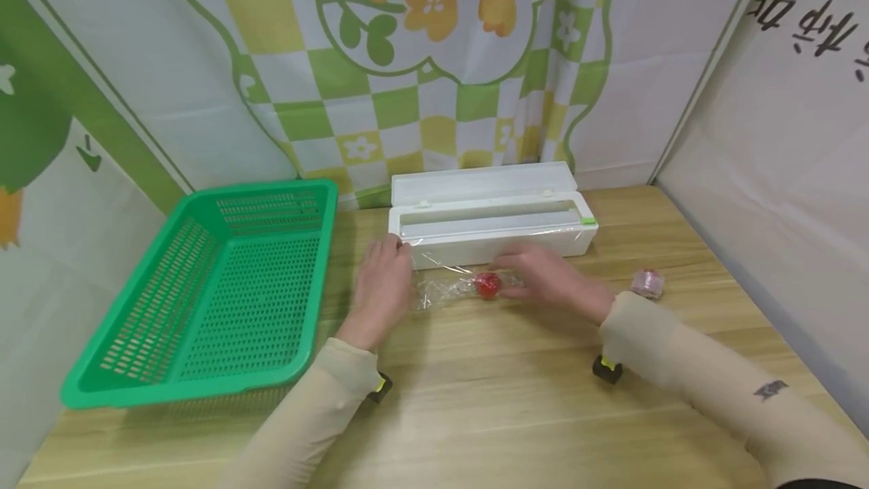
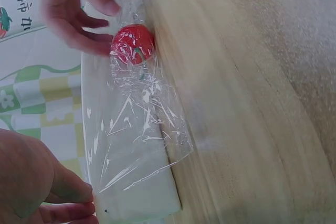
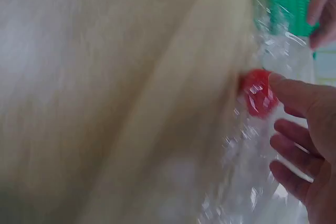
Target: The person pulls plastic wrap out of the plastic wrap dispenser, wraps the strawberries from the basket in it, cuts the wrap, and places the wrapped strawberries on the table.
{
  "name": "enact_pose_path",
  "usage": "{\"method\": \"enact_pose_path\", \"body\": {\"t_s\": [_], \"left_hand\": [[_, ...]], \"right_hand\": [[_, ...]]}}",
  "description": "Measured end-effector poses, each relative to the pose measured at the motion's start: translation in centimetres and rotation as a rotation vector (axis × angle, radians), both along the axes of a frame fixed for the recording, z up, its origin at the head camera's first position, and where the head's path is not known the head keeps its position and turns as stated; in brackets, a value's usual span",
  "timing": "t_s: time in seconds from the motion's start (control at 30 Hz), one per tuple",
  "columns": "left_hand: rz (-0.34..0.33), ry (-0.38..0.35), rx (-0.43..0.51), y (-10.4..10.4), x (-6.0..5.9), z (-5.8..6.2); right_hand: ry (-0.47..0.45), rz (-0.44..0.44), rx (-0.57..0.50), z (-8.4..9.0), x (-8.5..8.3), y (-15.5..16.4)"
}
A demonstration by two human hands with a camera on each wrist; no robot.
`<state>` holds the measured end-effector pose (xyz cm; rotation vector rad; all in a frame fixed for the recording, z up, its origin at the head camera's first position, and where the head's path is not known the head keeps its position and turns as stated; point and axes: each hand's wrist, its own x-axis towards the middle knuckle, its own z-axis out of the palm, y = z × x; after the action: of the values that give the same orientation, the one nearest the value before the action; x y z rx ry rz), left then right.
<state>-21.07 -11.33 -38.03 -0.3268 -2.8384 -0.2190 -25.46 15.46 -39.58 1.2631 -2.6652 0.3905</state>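
Lying along the table's [image 1: 516, 413] far edge: white wrap dispenser [image 1: 485, 221], lid open, clear film [image 1: 444, 289] trailing forward. Touching the film-covered red ball [image 1: 486, 284] with loosely curled fingertips: right hand [image 1: 553, 278]. Resting at the film's left end, grip impossible to tell: left hand [image 1: 382, 289].

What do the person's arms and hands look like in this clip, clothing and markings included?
Both hands, left hand and right hand, are bare. Each arm has a long beige sleeve reaching the wrist. A small black and yellow device sits under each wrist. The right sleeve bears a small dark mark.
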Motion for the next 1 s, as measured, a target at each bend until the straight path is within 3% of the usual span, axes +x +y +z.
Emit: {"method": "enact_pose_path", "body": {"t_s": [0.13,0.3,0.43,0.53,0.73,0.87,1.0], "left_hand": [[-0.003,-0.008,0.017,-0.1,0.0,0.1],[0.013,-0.050,0.120,-0.4,-0.1,0.7],[0.023,-0.080,0.172,-0.3,0.0,1.4],[-0.013,-0.079,0.184,0.3,0.6,1.9],[-0.228,-0.102,0.185,2.4,3.2,2.3],[-0.414,-0.091,0.139,3.5,5.0,1.4],[-0.610,-0.015,0.119,3.9,6.2,0.2]], "right_hand": [[-0.064,-0.036,0.003,-1.3,0.2,-1.1],[-0.175,-0.065,0.000,-1.7,0.9,-1.5],[-0.183,-0.052,0.003,-1.5,2.1,-1.2],[-0.159,-0.028,0.011,-1.3,3.1,-0.8],[-0.157,0.008,0.010,-1.2,5.1,-0.8],[-0.211,0.012,0.011,-1.2,6.1,-0.9],[-0.285,0.003,0.020,-1.0,6.9,-0.9]]}}
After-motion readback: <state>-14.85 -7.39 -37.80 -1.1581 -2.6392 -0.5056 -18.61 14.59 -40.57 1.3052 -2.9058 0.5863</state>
